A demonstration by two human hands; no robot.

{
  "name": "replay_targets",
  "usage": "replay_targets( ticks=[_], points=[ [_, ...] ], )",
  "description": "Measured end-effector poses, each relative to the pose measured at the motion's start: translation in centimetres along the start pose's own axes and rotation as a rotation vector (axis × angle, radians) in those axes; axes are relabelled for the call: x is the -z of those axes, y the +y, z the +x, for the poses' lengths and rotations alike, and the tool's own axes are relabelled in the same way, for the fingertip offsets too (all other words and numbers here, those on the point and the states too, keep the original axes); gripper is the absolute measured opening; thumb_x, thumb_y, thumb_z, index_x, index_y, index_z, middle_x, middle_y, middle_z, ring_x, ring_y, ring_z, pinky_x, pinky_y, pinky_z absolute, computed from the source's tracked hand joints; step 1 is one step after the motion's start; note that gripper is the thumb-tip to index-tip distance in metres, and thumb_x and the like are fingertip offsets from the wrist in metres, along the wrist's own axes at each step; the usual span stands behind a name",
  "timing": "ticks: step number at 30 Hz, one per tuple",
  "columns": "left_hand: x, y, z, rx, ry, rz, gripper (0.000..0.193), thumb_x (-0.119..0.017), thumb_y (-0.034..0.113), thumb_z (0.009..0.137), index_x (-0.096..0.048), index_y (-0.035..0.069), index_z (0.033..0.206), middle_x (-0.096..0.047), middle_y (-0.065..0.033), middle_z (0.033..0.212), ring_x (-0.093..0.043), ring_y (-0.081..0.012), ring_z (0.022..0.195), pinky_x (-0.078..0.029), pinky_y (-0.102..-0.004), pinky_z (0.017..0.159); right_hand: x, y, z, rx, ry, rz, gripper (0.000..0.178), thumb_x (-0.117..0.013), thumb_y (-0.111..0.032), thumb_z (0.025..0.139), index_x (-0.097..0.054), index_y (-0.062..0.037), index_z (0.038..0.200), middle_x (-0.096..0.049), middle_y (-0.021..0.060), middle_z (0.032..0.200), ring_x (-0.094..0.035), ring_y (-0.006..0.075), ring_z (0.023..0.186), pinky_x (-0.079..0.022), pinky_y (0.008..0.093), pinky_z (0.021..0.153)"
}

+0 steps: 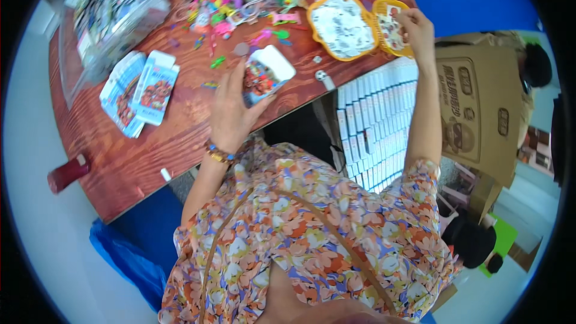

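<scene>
My left hand (231, 108) is wrapped round a small open carton (273, 66) with a white flap, tilted so its colourful printed side shows. Up at the right, my right hand (420, 33) reaches over a small yellow-orange tray (382, 7) that holds pale and brown bits. Its fingertips are pinched together; whatever they hold is too small to name. Touching that tray on the left is a larger yellow-orange tray (343, 57) with a scalloped rim, containing white material with dark specks. A tiny black-and-white ball-topped piece (322, 77) lies below it.
Many small colourful plastic trinkets (231, 0) are heaped at the back. Flat blue-and-white cartons (155, 87) lie at left, below a clear bag (117, 15) of packed cards. Rows of finished white boxes (378, 120) stand beside the table's edge, near a brown cardboard box (480, 108).
</scene>
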State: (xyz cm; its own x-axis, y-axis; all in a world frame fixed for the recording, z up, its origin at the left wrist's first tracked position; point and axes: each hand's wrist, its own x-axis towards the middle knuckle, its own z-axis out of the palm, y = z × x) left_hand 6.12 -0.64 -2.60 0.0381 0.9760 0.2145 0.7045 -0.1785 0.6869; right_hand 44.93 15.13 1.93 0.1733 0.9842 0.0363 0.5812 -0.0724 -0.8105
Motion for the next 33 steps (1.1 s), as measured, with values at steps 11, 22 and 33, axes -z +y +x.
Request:
replay_targets(
  ticks=[11,22,33],
  points=[
    [1.3,0.2,-0.5,-0.017,0.059,-0.004,0.081,-0.084,0.031,0.074,-0.047,-0.001,0.139,-0.058,-0.0211,0.119,-0.06,-0.0384,0.109,-0.051,-0.0462,0.09,-14.6,-12.6,-10.6,0.467,-0.581,-0.026,0.007,-0.07,-0.01,0.087,-0.073,-0.0042,0.09,-0.065,0.009,0.122,-0.062,0.0166,0.109,-0.047,0.0315,0.092],
    [1.5,-2.1,-0.7,0.064,0.2,-0.081,0.084,-0.084,0.028,0.076,-0.043,-0.002,0.143,-0.058,-0.0225,0.117,-0.062,-0.038,0.104,-0.053,-0.0446,0.085,-16.2,-11.7,-14.3,0.837,-0.141,-0.068,0.027,-0.071,-0.003,0.086,-0.071,-0.0041,0.113,-0.066,0.0128,0.118,-0.065,0.024,0.105,-0.051,0.0344,0.09],
    [2.0,-1.3,-0.6,0.008,0.219,-0.021,0.08,-0.082,0.024,0.077,-0.043,-0.002,0.143,-0.058,-0.0219,0.118,-0.06,-0.0392,0.108,-0.053,-0.044,0.085,-20.5,-10.5,-16.0,0.525,-0.303,0.248,0.028,-0.07,-0.001,0.09,-0.067,0.0005,0.118,-0.067,0.0082,0.098,-0.063,0.0113,0.085,-0.051,0.026,0.072]
  ],
)
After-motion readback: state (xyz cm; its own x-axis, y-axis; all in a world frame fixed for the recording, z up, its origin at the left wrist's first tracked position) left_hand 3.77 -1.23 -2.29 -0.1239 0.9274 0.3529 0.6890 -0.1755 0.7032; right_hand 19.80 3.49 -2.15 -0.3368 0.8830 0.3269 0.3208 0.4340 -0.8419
